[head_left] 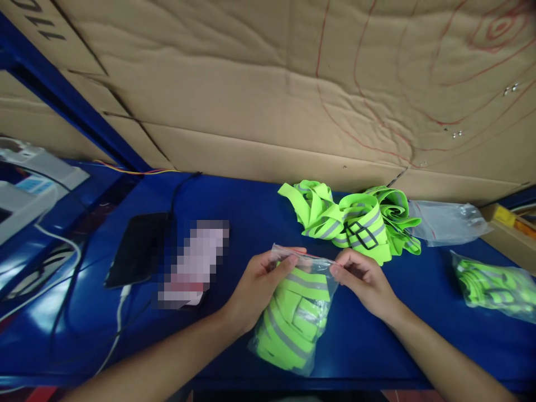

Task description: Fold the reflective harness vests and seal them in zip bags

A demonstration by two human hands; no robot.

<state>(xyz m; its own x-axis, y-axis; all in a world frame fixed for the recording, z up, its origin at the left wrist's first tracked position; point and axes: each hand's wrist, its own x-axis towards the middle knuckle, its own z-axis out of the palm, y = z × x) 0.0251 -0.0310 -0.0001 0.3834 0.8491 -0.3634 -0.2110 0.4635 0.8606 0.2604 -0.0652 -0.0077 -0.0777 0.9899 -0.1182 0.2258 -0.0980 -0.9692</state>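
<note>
The left hand [257, 285] pinches one end of a clear bag's [320, 267] mouth, the right hand [374, 287] the other; folded reflective bands [291, 329] lie inside. Across the blue tabletop [360, 346]: a dark phone [136, 251], loose bands [364, 218], a flat bag [450, 222], a filled bag [498, 287]. Cardboard [230, 84] stands behind.

Workshop/packing bench, blue metal shelf [247, 206], cardboard backing [218, 84], w/ cables [78, 251]

Brown cardboard [234, 84] stands at twelve o'clock; over at eight, a dark phone [136, 249] lies, white cable [120, 312] attached.
</note>
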